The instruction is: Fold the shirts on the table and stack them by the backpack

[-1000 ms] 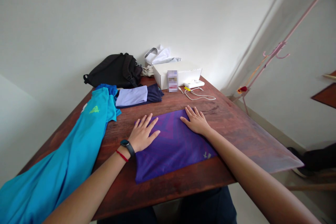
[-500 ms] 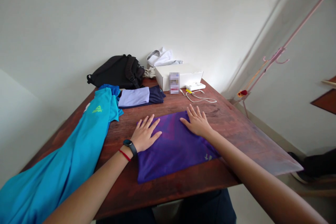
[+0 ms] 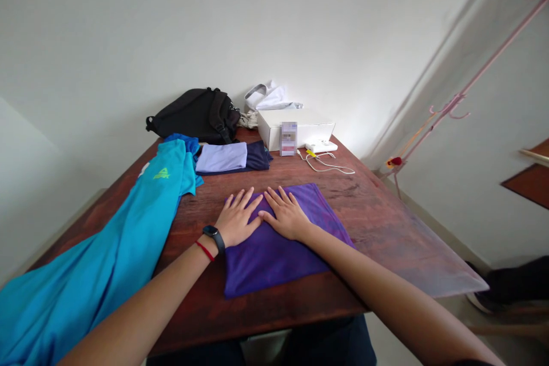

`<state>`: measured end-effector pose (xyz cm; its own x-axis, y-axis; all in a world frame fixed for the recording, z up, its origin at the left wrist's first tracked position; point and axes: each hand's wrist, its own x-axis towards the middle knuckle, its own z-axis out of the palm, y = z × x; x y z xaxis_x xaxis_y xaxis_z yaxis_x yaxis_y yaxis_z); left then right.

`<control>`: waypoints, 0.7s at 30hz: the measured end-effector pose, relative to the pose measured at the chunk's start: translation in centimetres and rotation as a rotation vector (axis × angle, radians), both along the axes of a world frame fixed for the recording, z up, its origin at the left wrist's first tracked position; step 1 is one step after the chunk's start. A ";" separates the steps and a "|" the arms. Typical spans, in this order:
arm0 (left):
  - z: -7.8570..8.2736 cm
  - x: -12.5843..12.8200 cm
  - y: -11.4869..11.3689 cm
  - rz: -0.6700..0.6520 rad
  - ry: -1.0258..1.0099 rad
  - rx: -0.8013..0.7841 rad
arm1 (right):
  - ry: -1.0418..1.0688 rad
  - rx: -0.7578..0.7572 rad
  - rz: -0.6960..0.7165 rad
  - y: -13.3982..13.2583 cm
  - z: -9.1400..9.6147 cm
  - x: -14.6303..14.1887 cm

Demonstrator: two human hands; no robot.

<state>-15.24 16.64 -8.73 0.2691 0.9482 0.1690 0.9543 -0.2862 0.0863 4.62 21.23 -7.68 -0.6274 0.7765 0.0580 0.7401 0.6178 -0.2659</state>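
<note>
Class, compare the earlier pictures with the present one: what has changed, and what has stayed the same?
The right hand has moved left across the purple cloth to beside the left hand. Neither hand grips anything. The left hand, purple cloth, blue garment and white box stayed put.

It looks like a room at home: clothes and a backpack on a wooden counter, a coat stand nearby.
</note>
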 end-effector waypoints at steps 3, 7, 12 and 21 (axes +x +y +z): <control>0.0 0.0 0.0 -0.001 -0.016 0.001 | -0.056 -0.002 -0.077 1.6 -0.4 2.8; 0.1 0.0 0.0 -0.005 -0.032 -0.003 | -0.108 0.000 -0.182 3.5 -0.8 6.2; 0.2 -0.1 0.0 -0.005 -0.047 0.001 | -0.146 -0.007 -0.269 5.2 -1.5 9.0; -0.3 -0.2 -0.1 -0.013 -0.079 0.023 | -0.140 -0.005 -0.314 5.9 -2.0 10.1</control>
<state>-15.39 16.58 -8.98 0.2660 0.9403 0.2123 0.9409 -0.3011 0.1548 14.75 27.16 -9.68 -0.3597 0.9329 -0.0160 0.9233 0.3534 -0.1506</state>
